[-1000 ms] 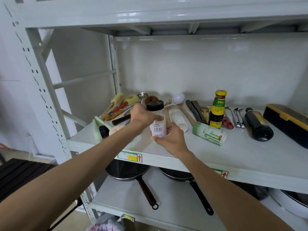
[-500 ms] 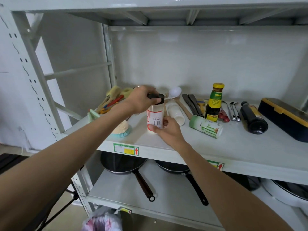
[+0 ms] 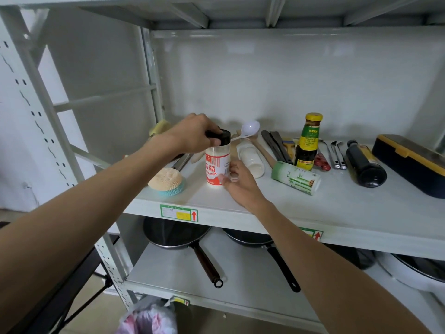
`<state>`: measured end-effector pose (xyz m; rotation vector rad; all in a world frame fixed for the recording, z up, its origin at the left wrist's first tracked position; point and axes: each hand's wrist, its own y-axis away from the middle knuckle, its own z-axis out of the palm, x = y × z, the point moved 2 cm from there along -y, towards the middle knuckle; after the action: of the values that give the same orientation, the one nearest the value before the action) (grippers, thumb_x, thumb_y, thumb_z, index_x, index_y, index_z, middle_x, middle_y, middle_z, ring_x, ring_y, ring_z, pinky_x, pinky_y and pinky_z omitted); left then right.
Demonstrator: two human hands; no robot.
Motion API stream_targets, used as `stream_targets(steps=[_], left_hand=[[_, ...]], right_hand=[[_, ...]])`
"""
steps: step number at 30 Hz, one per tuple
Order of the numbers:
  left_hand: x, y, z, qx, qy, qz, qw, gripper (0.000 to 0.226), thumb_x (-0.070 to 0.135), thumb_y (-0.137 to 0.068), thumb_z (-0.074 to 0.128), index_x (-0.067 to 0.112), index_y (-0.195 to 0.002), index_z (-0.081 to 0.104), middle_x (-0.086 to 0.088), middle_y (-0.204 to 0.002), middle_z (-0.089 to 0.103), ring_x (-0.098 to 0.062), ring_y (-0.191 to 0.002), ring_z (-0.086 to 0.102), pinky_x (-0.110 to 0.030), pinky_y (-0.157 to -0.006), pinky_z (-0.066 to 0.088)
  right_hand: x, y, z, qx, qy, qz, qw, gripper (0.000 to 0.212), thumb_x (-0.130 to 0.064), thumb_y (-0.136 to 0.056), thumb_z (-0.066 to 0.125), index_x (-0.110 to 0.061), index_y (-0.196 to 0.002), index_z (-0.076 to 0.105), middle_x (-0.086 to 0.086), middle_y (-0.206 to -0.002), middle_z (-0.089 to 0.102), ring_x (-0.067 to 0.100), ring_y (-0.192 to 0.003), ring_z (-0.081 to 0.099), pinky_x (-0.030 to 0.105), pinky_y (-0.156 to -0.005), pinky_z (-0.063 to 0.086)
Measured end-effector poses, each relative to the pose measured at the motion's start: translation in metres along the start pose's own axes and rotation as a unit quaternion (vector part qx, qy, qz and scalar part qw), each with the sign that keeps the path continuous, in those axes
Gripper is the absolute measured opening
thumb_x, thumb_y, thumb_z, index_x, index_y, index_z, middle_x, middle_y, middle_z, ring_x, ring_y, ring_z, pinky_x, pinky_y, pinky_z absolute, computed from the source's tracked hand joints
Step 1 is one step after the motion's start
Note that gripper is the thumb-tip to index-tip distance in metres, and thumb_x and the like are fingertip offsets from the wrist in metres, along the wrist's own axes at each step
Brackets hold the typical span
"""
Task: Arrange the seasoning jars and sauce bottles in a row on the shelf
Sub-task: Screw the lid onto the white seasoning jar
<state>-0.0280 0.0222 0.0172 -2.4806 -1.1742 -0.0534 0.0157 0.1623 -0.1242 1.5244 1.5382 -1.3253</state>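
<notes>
While the seasoning jar (image 3: 217, 165) stood upright near the front of the shelf (image 3: 277, 203), the left hand (image 3: 193, 136) gripped its black cap (image 3: 220, 136) and the right hand (image 3: 237, 182) pinched its base. A scouring sponge (image 3: 166, 181) lay just left; a green-labelled jar (image 3: 295, 177) and dark bottle (image 3: 366, 166) lay on their sides rightward, beside an upright sauce bottle (image 3: 308, 142).

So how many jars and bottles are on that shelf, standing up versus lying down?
Standing: 2, the red-label jar and yellow-cap bottle
Lying: 3, the white jar, green jar and dark bottle
Total: 5
</notes>
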Motion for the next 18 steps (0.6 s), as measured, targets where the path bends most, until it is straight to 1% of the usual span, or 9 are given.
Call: stream_targets(steps=[3, 5, 7, 9, 11, 13, 18], left_hand=[[0.002, 0.003, 0.002, 0.035, -0.004, -0.007, 0.999, 0.038, 0.036, -0.086, 0.064, 0.029, -0.123, 0.066, -0.005, -0.114, 0.068, -0.024, -0.112, 0.054, -0.026, -0.082, 0.040], [0.004, 0.003, 0.003, 0.051, -0.011, -0.014, 0.999, 0.038, 0.039, -0.084, 0.065, 0.030, -0.121, 0.067, -0.006, -0.110, 0.069, -0.023, -0.108, 0.056, -0.027, -0.080, 0.043], [0.006, 0.002, 0.004, 0.061, -0.030, -0.023, 0.997, 0.039, 0.044, -0.082, 0.066, 0.030, -0.119, 0.068, -0.007, -0.108, 0.068, -0.025, -0.104, 0.058, -0.030, -0.079, 0.047], [0.009, 0.001, 0.005, 0.073, -0.058, -0.031, 0.995, 0.041, 0.050, -0.081, 0.065, 0.028, -0.116, 0.069, -0.008, -0.106, 0.066, -0.027, -0.097, 0.060, -0.031, -0.072, 0.046], [0.013, 0.000, 0.005, 0.082, -0.084, -0.040, 0.992, 0.043, 0.053, -0.082, 0.063, 0.024, -0.113, 0.069, -0.009, -0.101, 0.064, -0.029, -0.091, 0.061, -0.031, -0.065, 0.041], [0.015, -0.001, 0.007, 0.084, -0.087, -0.043, 0.992, 0.044, 0.054, -0.081, 0.063, 0.021, -0.110, 0.070, -0.010, -0.097, 0.063, -0.030, -0.087, 0.061, -0.030, -0.064, 0.040], [0.014, 0.000, 0.010, 0.088, -0.085, -0.054, 0.991, 0.047, 0.058, -0.079, 0.063, 0.020, -0.106, 0.071, -0.006, -0.084, 0.056, -0.028, -0.076, 0.057, -0.030, -0.060, 0.037]], right_hand=[[-0.002, 0.001, 0.003, 0.003, 0.012, -0.009, 1.000, 0.059, -0.030, -0.080, 0.078, -0.016, -0.130, 0.050, -0.002, -0.124, 0.062, 0.011, -0.108, 0.059, 0.029, -0.097, 0.048], [-0.003, 0.001, 0.004, 0.009, 0.020, -0.023, 1.000, 0.057, -0.026, -0.079, 0.079, -0.016, -0.129, 0.053, -0.001, -0.122, 0.064, 0.009, -0.104, 0.060, 0.028, -0.096, 0.049], [-0.003, 0.000, 0.005, 0.008, 0.022, -0.023, 0.999, 0.053, -0.022, -0.082, 0.076, -0.016, -0.129, 0.052, -0.002, -0.122, 0.063, 0.008, -0.103, 0.057, 0.026, -0.096, 0.047], [0.000, -0.002, 0.004, 0.006, 0.022, -0.011, 1.000, 0.053, -0.020, -0.085, 0.074, -0.017, -0.131, 0.050, -0.002, -0.122, 0.062, 0.010, -0.105, 0.057, 0.027, -0.097, 0.046], [0.003, -0.004, 0.004, 0.007, 0.020, 0.004, 1.000, 0.054, -0.020, -0.086, 0.072, -0.017, -0.132, 0.046, 0.001, -0.125, 0.061, 0.015, -0.110, 0.058, 0.031, -0.098, 0.046], [0.005, -0.006, 0.004, 0.005, 0.018, 0.008, 1.000, 0.051, -0.019, -0.087, 0.071, -0.016, -0.131, 0.045, 0.002, -0.127, 0.060, 0.018, -0.114, 0.058, 0.032, -0.100, 0.046], [0.004, -0.005, 0.005, -0.007, 0.020, 0.006, 1.000, 0.047, -0.020, -0.091, 0.065, -0.020, -0.134, 0.045, 0.000, -0.132, 0.059, 0.017, -0.119, 0.055, 0.037, -0.106, 0.043]])
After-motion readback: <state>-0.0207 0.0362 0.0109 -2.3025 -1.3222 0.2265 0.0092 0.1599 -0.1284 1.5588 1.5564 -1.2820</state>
